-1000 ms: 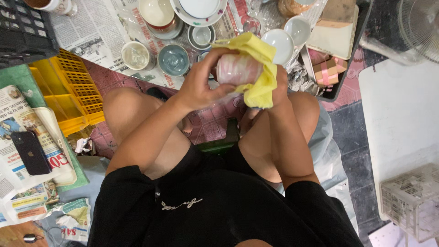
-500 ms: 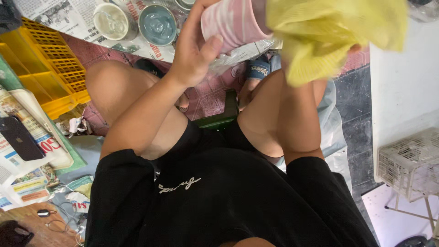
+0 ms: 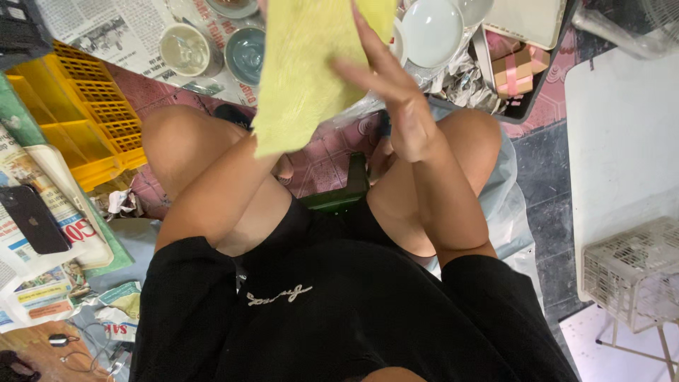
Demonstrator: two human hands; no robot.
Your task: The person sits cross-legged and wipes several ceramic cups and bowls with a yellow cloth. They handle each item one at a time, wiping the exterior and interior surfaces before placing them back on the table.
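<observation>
Head view: yellow cloth point(image 3: 311, 71) hides left hand; bowls point(image 3: 247, 53) behind.

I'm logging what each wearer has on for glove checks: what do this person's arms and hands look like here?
Both forearms are bare to above the elbow, below a loose black short-sleeved top with a small pale script mark on the chest. The right hand wears no glove, ring or watch that shows. The left hand is hidden behind a yellow cloth.

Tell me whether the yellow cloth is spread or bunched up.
Spread: the yellow cloth hangs as a flat sheet, the right hand against its edge. The left hand is hidden behind it.
</observation>
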